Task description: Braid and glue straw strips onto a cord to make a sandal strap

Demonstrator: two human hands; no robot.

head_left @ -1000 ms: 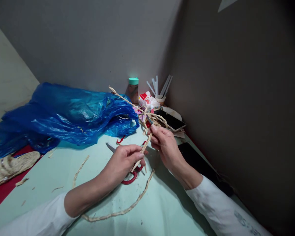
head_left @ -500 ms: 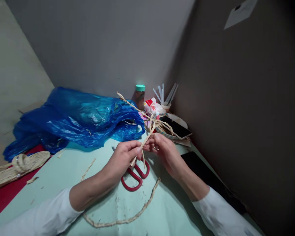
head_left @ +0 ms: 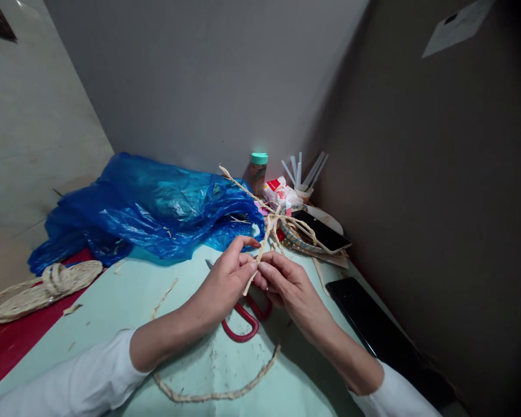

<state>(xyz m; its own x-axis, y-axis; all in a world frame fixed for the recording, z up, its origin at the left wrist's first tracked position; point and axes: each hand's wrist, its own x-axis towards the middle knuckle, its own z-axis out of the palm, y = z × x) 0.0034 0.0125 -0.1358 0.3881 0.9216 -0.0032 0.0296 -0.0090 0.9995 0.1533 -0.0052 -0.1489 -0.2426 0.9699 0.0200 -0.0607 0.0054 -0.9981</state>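
A pale straw-like braid (head_left: 263,249) runs between my hands, its strands fanning out beyond my fingertips over the far side of the table. My left hand (head_left: 232,272) pinches it between thumb and fingers. Close against it, my right hand (head_left: 282,275) is closed on the same braid, thumb and forefinger pressed together. A short flat end of strand sticks out below the pinch. Under my hands lie scissors (head_left: 241,336) with red handles, their blades mostly hidden by my left hand. A finished-looking length of braided cord (head_left: 219,397) curves on the table nearer to me.
A blue plastic bag (head_left: 156,208) fills the back left. Left of it sits a woven straw sole (head_left: 72,278) on red cloth. Behind my hands stand a green-lidded jar (head_left: 258,174) and a cup of white sticks (head_left: 304,188). Two dark devices, a tablet (head_left: 321,229) and a phone-like slab (head_left: 373,324), lie right.
My right hand has come down and in, its fingers now meeting the left hand at the braid. The left forefinger has lifted. The whole view has shifted slightly.
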